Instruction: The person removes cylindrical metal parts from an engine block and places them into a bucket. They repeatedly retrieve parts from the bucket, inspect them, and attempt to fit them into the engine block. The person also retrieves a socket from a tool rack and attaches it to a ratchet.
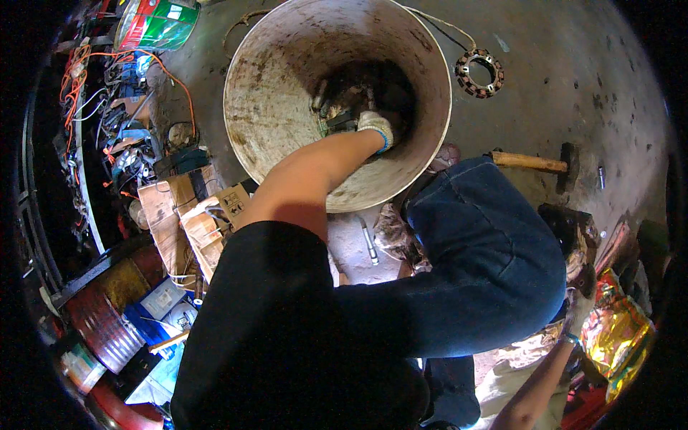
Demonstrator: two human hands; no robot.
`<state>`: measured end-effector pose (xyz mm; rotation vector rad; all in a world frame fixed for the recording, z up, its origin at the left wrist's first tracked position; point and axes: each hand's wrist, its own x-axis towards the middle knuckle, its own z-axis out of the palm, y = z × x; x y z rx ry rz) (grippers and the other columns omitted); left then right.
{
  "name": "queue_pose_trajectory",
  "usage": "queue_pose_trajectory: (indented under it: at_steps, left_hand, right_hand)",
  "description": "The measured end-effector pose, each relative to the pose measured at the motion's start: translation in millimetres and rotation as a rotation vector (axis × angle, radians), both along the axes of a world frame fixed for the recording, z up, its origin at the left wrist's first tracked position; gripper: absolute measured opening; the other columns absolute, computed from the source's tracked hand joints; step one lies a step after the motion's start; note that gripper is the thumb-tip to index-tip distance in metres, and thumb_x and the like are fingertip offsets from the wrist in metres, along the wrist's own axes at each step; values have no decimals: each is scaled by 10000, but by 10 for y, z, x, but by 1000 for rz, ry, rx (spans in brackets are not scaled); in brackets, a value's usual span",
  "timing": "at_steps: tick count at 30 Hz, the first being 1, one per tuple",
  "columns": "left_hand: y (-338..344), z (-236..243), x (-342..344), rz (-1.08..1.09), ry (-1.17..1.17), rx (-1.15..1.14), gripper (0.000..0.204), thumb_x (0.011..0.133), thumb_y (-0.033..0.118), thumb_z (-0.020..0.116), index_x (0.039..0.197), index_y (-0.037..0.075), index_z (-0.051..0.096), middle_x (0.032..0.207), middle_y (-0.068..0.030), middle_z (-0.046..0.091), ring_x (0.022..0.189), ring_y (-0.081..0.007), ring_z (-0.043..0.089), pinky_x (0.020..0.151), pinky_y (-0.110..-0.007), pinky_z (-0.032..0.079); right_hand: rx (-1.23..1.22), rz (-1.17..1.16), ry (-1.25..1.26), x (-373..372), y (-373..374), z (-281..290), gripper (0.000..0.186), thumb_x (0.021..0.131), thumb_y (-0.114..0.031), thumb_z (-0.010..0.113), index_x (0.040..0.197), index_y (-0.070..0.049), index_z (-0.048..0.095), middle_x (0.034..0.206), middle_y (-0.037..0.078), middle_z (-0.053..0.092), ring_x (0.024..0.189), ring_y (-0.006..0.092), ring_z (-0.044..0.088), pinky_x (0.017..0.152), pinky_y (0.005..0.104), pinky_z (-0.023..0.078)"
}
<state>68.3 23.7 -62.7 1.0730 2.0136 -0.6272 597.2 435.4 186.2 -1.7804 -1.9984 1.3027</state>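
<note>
Left hand [376, 126], gloved, reaches inside the pale, stained bucket [276, 107]; grip obscured by shadow. Right hand [579, 309], lower right, is near shiny gold-red foil [615, 333]. Hammer [534, 163] and ring-shaped part [463, 72] lie on the floor [541, 100], right of the bucket.

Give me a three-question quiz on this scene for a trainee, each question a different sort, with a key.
1. True or false: the left hand is outside the large round bucket.

2. Which of these lies on the floor just to the right of the bucket in the picture?
a) a broom
b) a ring-shaped part
c) a chair

3. Fill in the blank: the hammer has a handle that looks made of ____.

Key: 1. False, it reaches inside; 2. b; 3. wood.
</note>
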Motion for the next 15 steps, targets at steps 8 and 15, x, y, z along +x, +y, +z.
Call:
queue_pose_trajectory:
  at_steps: [8, 15]
  left_hand:
    - [-28, -204, 250, 13, 65, 48, 358, 886, 301, 592, 1192, 192, 742, 1240, -104, 696, 1161, -309, 653, 861, -526, 527]
    - [97, 308, 114, 203, -29, 35, 340, 874, 321, 601, 1155, 205, 753, 1191, -34, 724, 1105, -279, 685, 825, -483, 556]
  right_hand:
    - [-44, 60, 64, -99, -34, 43, 786, 708, 199, 500, 1466, -7, 456, 1437, 126, 545, 1245, 240, 569, 988, 317, 488]
    - [-32, 82, 86, 29, 39, -82, 769, 699, 153, 424, 1460, 42, 436, 1450, 155, 518, 1321, 246, 516, 1103, 335, 410]
